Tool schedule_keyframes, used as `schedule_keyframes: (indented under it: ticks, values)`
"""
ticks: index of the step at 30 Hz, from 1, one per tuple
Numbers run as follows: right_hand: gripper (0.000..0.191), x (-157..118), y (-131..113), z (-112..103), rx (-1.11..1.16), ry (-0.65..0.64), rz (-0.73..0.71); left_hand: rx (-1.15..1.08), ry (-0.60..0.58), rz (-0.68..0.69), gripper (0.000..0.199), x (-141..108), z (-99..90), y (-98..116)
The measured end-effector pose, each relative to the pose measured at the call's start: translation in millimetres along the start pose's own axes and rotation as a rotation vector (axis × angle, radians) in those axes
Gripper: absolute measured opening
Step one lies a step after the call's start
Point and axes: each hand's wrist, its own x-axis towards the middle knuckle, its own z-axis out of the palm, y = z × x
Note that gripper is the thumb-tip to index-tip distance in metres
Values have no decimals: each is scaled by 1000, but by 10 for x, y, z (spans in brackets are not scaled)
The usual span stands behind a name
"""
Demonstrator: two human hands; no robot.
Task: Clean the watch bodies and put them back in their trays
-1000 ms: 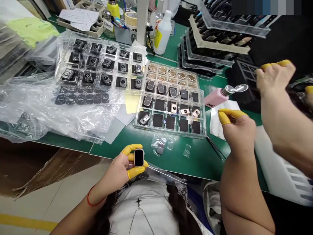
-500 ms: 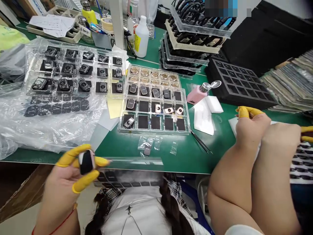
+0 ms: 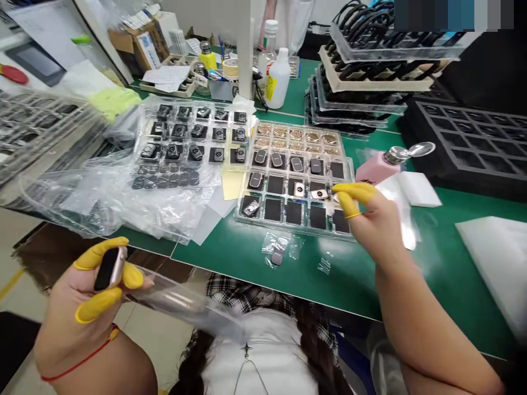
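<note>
My left hand (image 3: 96, 296), with yellow finger cots, is closed around a smartwatch (image 3: 110, 267) without a strap, its black screen facing left. From the same fingers a clear plastic sheet (image 3: 185, 304) hangs over my lap, blurred. My right hand (image 3: 366, 211), also in yellow finger cots, is at the right edge of a clear compartment tray (image 3: 296, 222). Its thumb and index finger are pinched together; what they hold, if anything, is hidden. Beside the fingertips lies a pink-gold watch body (image 3: 319, 194), back up. Further watch bodies and dark grey rounded plates sit in other compartments.
Another tray of dark watch bodies (image 3: 179, 131) stands left, over crumpled plastic film (image 3: 164, 211). A pink pump bottle (image 3: 377, 166) and white pads (image 3: 420, 189) are on the right. Stacked trays (image 3: 356, 104) rise behind. A small grey plate (image 3: 279, 253) lies near the front edge.
My right hand has moved left from the right side of the table to the tray. My left hand still holds the smartwatch, now turned more edge-on. The view has swung left.
</note>
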Motion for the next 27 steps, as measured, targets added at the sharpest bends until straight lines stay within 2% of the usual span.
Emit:
schedule_keyframes:
  ticks: [3, 6, 8, 10, 13, 16, 19, 23, 27]
  values:
    - [21, 0, -275, 342, 2, -288, -205, -30, -72, -48, 33, -161, -28, 27]
    - [18, -97, -444, 646, -117, -503, -325, 7, -34, -114, 43, -180, -74, -22]
    - [17, -164, -515, 773, -247, -561, -342, 4, -71, -106, 50, -160, -87, -69]
    - [12, -184, -560, 810, -326, -567, -334, -6, -128, -96, 52, -142, -85, -115]
    - [15, -100, -600, 707, -346, -542, -347, 6, -143, -104, 52, -129, -68, -163]
    - [17, 98, -577, 527, -367, -450, -326, 19, -147, -105, 53, -133, -57, -183]
    - [16, 356, -413, 446, -354, -389, -262, -7, -191, -105, 55, -142, -50, -195]
    - [17, 628, -57, 597, -309, -356, -203, -79, -208, -95, 55, -140, -15, -223]
    - [19, 617, 94, 799, -310, -344, -146, -95, -295, -142, 52, -105, 77, -283]
